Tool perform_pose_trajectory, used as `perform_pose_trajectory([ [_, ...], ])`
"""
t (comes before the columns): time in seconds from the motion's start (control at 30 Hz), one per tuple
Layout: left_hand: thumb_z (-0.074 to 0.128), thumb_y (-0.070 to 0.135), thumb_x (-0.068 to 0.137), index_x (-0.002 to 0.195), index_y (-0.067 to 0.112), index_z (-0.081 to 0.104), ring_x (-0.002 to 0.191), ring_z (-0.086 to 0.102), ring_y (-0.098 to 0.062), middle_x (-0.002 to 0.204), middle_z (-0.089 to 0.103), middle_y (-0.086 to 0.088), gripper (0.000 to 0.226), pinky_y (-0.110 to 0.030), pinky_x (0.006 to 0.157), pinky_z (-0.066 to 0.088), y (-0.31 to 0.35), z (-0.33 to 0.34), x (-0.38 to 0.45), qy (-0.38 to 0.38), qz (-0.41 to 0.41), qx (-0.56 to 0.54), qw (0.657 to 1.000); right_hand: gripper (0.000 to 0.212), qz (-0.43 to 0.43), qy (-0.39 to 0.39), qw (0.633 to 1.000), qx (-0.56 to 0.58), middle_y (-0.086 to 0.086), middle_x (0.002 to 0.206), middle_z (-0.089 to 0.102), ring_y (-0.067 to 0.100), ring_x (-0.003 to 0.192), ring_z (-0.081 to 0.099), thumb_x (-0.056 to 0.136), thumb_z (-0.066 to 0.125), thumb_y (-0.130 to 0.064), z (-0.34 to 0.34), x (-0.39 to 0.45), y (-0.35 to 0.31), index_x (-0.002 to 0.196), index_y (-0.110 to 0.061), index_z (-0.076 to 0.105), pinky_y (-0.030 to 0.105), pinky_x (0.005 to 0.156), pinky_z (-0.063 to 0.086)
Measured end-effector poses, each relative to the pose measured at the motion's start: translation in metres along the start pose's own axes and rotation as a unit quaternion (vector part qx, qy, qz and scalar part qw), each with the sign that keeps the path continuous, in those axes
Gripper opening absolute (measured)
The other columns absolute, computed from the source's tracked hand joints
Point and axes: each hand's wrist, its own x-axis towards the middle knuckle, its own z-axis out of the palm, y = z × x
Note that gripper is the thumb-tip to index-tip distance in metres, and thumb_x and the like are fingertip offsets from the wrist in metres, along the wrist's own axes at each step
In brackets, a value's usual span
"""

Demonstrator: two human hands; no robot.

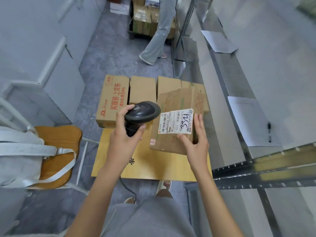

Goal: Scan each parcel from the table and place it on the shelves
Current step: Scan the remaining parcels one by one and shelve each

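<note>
My left hand (124, 134) grips a black barcode scanner (142, 113), its head pointing at the white label (176, 121) of a cardboard parcel (177, 103). The label bears a handwritten "3324". My right hand (195, 142) holds that parcel at its near right corner, tilted up above the small wooden table (148, 166). Behind it on the table stand more parcels: a JD-printed box (112, 100) at the left and plain cardboard boxes (142, 89) beside it. Metal shelves (239, 82) run along the right side.
A wooden chair (58, 151) with a white canvas bag (20, 156) stands left of the table. Paper sheets (251, 120) and a pen (269, 132) lie on the shelf. A person's legs (157, 40) and a trolley of boxes (145, 17) are farther down the aisle.
</note>
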Motion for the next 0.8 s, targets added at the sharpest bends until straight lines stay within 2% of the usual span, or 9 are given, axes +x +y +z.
perform_pose_trajectory([
  [0.1, 0.074, 0.012, 0.091, 0.126, 0.064, 0.039, 0.069, 0.073, -0.012, 0.119, 0.059, 0.037, 0.072, -0.031, 0.071, 0.06, 0.0, -0.005, -0.006, 0.002, 0.005, 0.016, 1.0, 0.081, -0.02, -0.07, 0.997, -0.013, -0.021, 0.162, 0.025, -0.015, 0.14, 0.027, 0.086, 0.076, -0.013, -0.009, 0.011, -0.009, 0.152, -0.038, 0.037, 0.032, 0.117, 0.03],
  [0.2, 0.075, 0.018, 0.089, 0.125, 0.068, 0.037, 0.085, 0.072, -0.012, 0.117, 0.057, 0.044, 0.073, -0.022, 0.076, 0.057, 0.001, -0.012, -0.013, -0.025, 0.009, 0.063, 0.998, 0.079, -0.042, -0.161, 0.985, -0.04, -0.024, 0.159, 0.029, -0.029, 0.13, 0.024, 0.084, 0.078, -0.018, -0.025, 0.031, -0.019, 0.149, -0.044, 0.04, 0.021, 0.11, 0.032],
  [0.27, 0.075, 0.021, 0.089, 0.126, 0.067, 0.036, 0.093, 0.07, -0.009, 0.117, 0.055, 0.047, 0.071, -0.025, 0.078, 0.056, 0.001, -0.019, -0.013, -0.057, 0.028, 0.106, 0.992, 0.081, -0.052, -0.203, 0.975, -0.072, -0.026, 0.158, 0.031, -0.033, 0.125, 0.023, 0.076, 0.078, -0.03, -0.034, 0.046, -0.029, 0.148, -0.046, 0.043, 0.003, 0.099, 0.03],
  [0.33, 0.077, 0.017, 0.089, 0.132, 0.054, 0.038, 0.104, 0.065, -0.009, 0.125, 0.055, 0.036, 0.069, -0.032, 0.08, 0.057, 0.0, -0.027, -0.011, -0.075, 0.076, 0.157, 0.982, 0.084, -0.059, -0.227, 0.968, -0.094, -0.027, 0.157, 0.032, -0.033, 0.123, 0.026, 0.069, 0.074, -0.036, -0.041, 0.057, -0.041, 0.146, -0.047, 0.044, -0.004, 0.088, 0.028],
  [0.43, 0.077, 0.011, 0.089, 0.137, 0.039, 0.038, 0.109, 0.067, -0.019, 0.133, 0.063, 0.003, 0.068, -0.042, 0.079, 0.061, 0.001, -0.037, -0.005, -0.098, 0.138, 0.212, 0.962, 0.086, -0.065, -0.242, 0.962, -0.105, -0.029, 0.156, 0.033, -0.014, 0.136, 0.031, 0.065, 0.074, -0.037, -0.047, 0.066, -0.054, 0.146, -0.046, 0.045, 0.004, 0.094, 0.025],
  [0.5, 0.078, 0.009, 0.088, 0.138, 0.036, 0.036, 0.102, 0.072, -0.027, 0.13, 0.068, -0.007, 0.07, -0.044, 0.074, 0.062, 0.004, -0.043, 0.0, -0.122, 0.173, 0.25, 0.945, 0.087, -0.07, -0.244, 0.961, -0.107, -0.028, 0.155, 0.035, -0.007, 0.14, 0.031, 0.064, 0.074, -0.037, -0.048, 0.069, -0.059, 0.146, -0.044, 0.046, 0.011, 0.1, 0.026],
  [0.63, 0.079, 0.009, 0.087, 0.138, 0.033, 0.036, 0.089, 0.075, -0.028, 0.117, 0.074, -0.01, 0.071, -0.039, 0.069, 0.063, 0.011, -0.05, 0.006, -0.141, 0.216, 0.284, 0.923, 0.087, -0.08, -0.244, 0.961, -0.104, -0.024, 0.155, 0.037, -0.003, 0.144, 0.031, 0.065, 0.074, -0.036, -0.048, 0.071, -0.065, 0.147, -0.04, 0.047, 0.027, 0.114, 0.027],
  [0.8, 0.079, 0.01, 0.086, 0.138, 0.034, 0.035, 0.09, 0.075, -0.025, 0.115, 0.074, -0.01, 0.072, -0.025, 0.072, 0.056, 0.012, -0.054, 0.007, -0.133, 0.208, 0.278, 0.928, 0.087, -0.084, -0.24, 0.961, -0.104, -0.025, 0.155, 0.037, -0.007, 0.143, 0.029, 0.066, 0.075, -0.036, -0.049, 0.072, -0.066, 0.148, -0.039, 0.047, 0.023, 0.111, 0.024],
])
